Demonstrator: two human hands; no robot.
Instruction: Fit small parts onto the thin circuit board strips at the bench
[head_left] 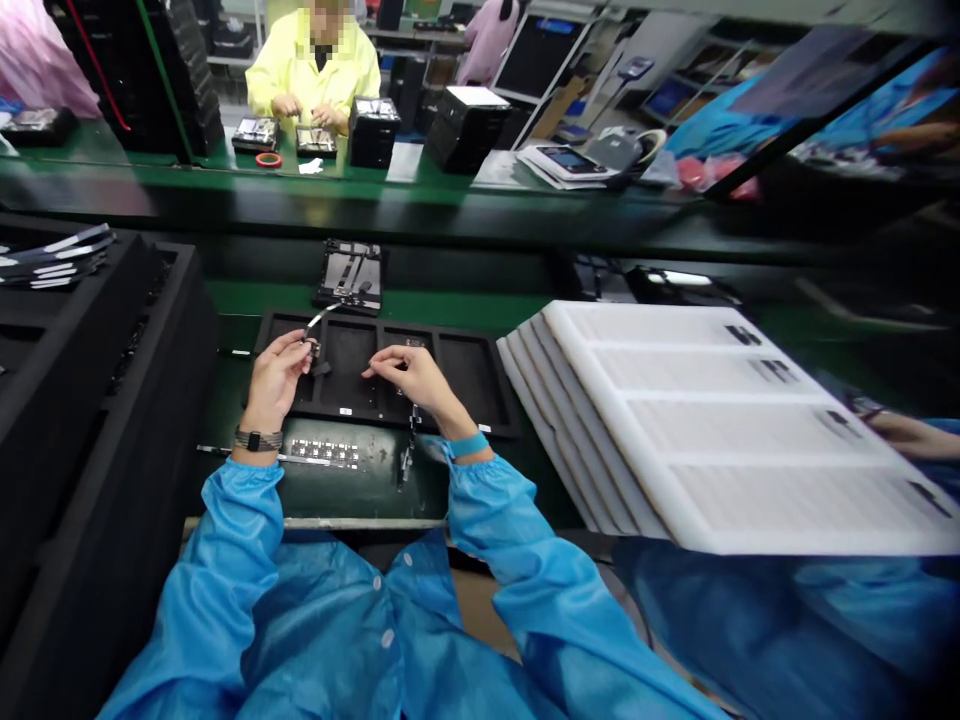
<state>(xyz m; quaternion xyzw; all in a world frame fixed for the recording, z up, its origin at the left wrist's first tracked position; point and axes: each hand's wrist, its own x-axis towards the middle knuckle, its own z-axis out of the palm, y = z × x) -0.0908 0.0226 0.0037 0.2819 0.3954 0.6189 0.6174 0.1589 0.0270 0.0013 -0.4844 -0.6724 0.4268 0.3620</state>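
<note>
Over the left part of a black compartment tray [352, 362], my left hand [279, 372] pinches a small part with a thin flat strip, likely a flex cable [321, 318], sticking up from it. My right hand [412, 375] hovers over the tray's middle, thumb and fingertips pressed together; whatever is between them is too small to make out. Below the tray, a row of small white-marked parts [326, 453] lies on the green surface. A narrow dark part [408, 450] lies below my right wrist. Behind the tray sits an opened device housing [349, 275].
Stacked white foam trays [675, 400] stand at my right, and black foam trays [97, 420] at my left, with black-and-white strips [56, 258] on top. A person in yellow [313, 70] works across the raised shelf. Another person's hand [911, 435] shows at far right.
</note>
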